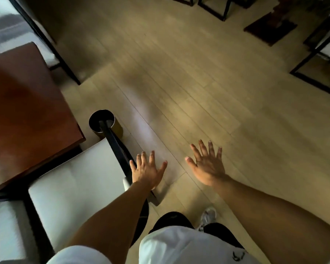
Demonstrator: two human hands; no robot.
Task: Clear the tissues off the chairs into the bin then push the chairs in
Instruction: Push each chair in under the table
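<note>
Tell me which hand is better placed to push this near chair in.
Left. The left hand is spread open right beside the near chair and its dark back rail; the right hand hovers over bare floor.

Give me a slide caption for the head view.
Both hands, left and right, spread open beside a white-seated chair near the bin.

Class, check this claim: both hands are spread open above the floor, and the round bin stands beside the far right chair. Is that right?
Wrong side. The head view shows the bin on the left, by the wooden table. The left hand and right hand are spread open.
</note>
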